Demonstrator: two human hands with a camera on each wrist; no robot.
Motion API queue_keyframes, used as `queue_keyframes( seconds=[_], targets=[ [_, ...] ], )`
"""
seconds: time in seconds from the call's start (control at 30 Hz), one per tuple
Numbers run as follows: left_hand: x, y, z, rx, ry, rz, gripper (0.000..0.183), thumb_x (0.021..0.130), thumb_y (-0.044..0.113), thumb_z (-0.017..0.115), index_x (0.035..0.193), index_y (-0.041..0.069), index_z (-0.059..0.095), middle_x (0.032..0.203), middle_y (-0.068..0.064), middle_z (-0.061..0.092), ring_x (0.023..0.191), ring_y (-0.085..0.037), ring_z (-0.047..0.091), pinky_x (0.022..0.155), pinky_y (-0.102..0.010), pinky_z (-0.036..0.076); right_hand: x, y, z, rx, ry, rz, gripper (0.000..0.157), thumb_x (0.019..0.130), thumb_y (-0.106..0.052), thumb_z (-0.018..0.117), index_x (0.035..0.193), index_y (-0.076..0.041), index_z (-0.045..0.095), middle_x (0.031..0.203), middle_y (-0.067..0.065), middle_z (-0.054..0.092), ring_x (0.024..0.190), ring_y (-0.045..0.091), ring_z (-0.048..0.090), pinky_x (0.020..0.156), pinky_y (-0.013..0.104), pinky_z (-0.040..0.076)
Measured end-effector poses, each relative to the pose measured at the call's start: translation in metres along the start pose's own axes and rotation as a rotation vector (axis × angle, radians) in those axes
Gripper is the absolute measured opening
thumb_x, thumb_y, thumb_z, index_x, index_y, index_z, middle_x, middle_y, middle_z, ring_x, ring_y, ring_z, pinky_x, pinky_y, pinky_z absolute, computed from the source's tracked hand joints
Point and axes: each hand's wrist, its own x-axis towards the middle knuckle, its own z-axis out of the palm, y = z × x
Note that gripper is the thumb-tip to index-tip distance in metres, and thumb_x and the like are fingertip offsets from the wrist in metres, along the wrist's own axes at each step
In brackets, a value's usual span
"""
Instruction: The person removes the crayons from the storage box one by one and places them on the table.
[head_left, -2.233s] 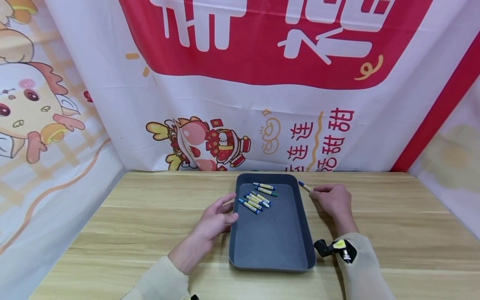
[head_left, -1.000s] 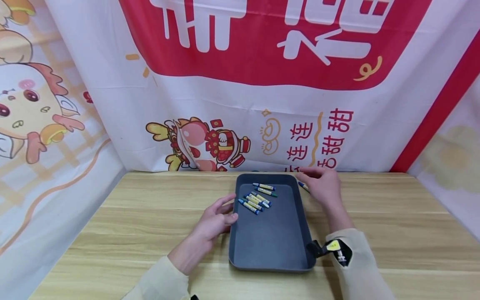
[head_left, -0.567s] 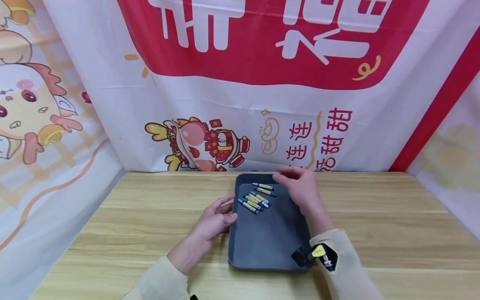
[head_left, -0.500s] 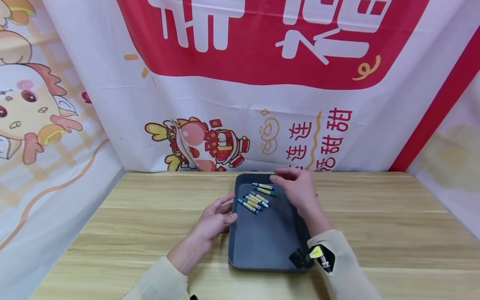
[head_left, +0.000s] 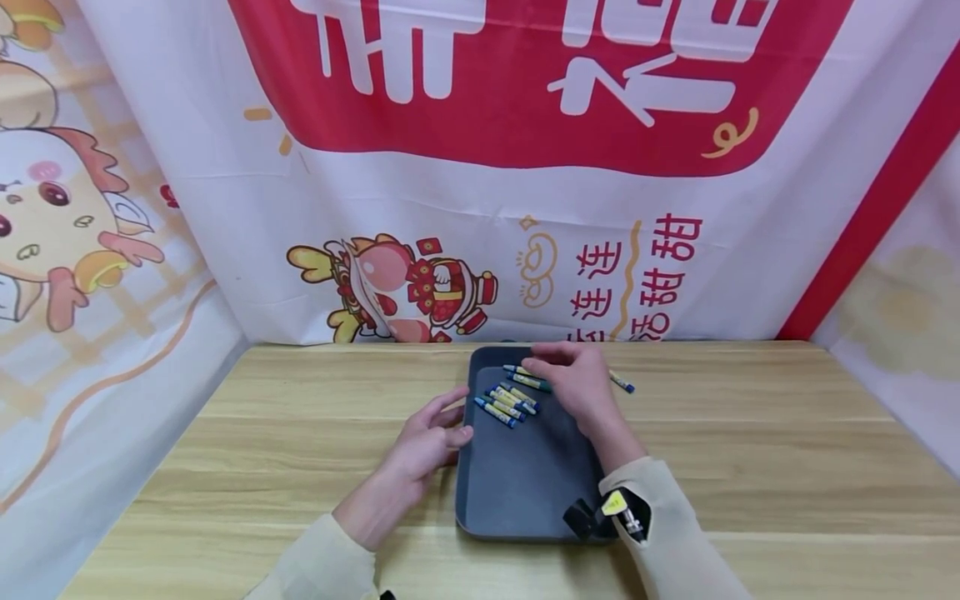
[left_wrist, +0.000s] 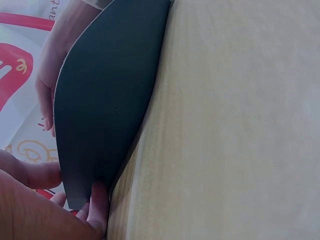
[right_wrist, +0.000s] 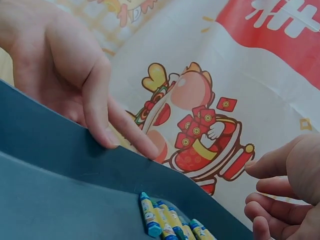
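A dark grey rectangular tray (head_left: pixel 517 492) lies on the table, with several blue-tipped, yellow-wrapped crayons (head_left: pixel 495 412) toward its far left end. My left hand (head_left: pixel 420 450) holds the tray's left wall, thumb at the rim and fingers against the outside, as the left wrist view also shows. Above the far right part of the tray hovers my right hand (head_left: pixel 581 387), fingers loosely bent; the right wrist view shows nothing between thumb and fingers. It partly hides the farthest crayons. One more crayon (head_left: pixel 622 382) lies on the table, right of the tray.
The wooden table (head_left: pixel 750 450) extends on both sides of the tray. A white and red printed cloth (head_left: pixel 525 158) hangs behind its far edge. A small black camera mount (head_left: pixel 592 517) sits on my right wrist, above the tray's near right corner.
My right hand has let go of the crayon right of the tray, leaving it on the table, and has moved left over the tray. The left hand stays at the tray's wall.
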Motion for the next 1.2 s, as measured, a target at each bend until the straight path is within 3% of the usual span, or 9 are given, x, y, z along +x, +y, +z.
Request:
queue_keyframes(
  seconds=[0.2, 0.43, 0.63, 1.2],
  targets=[
    [-0.001, 0.0, -0.001, 0.0, -0.005, 0.009, 0.064, 0.1, -0.001, 0.062, 0.159, 0.021, 0.049, 0.164, -0.023, 0.047, 0.134, -0.036, 0.064, 0.108, -0.052, 0.054, 0.006, -0.003, 0.005, -0.017, -0.004, 0.022, 0.033, 0.099, -0.026, 0.077, 0.127, -0.011, 0.076, 0.128, 0.011, 0.072, 0.113, 0.026, 0.067, 0.094, 0.038, 0.055],
    [0.0, -0.001, -0.001, 0.005, -0.006, 0.0, 0.066, 0.099, -0.002, 0.062, 0.159, 0.021, 0.049, 0.164, -0.022, 0.047, 0.134, -0.036, 0.064, 0.109, -0.052, 0.054, 0.015, 0.005, 0.011, -0.134, -0.003, 0.071, 0.035, 0.097, -0.021, 0.078, 0.13, -0.01, 0.075, 0.127, 0.011, 0.074, 0.115, 0.029, 0.067, 0.097, 0.042, 0.055],
    [0.0, 0.0, -0.002, 0.006, -0.008, 0.0, 0.067, 0.099, -0.002, 0.062, 0.16, 0.022, 0.048, 0.164, -0.022, 0.047, 0.136, -0.037, 0.062, 0.112, -0.054, 0.052, 0.022, 0.011, 0.014, -0.205, 0.003, 0.056, 0.034, 0.096, -0.019, 0.079, 0.128, -0.009, 0.076, 0.127, 0.013, 0.076, 0.119, 0.032, 0.067, 0.101, 0.047, 0.055],
    [0.003, 0.0, -0.003, 0.015, -0.003, -0.017, 0.064, 0.1, -0.001, 0.061, 0.158, 0.024, 0.05, 0.164, -0.019, 0.048, 0.134, -0.033, 0.064, 0.11, -0.052, 0.052, 0.025, 0.021, 0.018, -0.321, 0.018, 0.051, 0.031, 0.093, -0.018, 0.081, 0.122, -0.009, 0.078, 0.124, 0.012, 0.077, 0.117, 0.031, 0.069, 0.103, 0.048, 0.055]
  ],
)
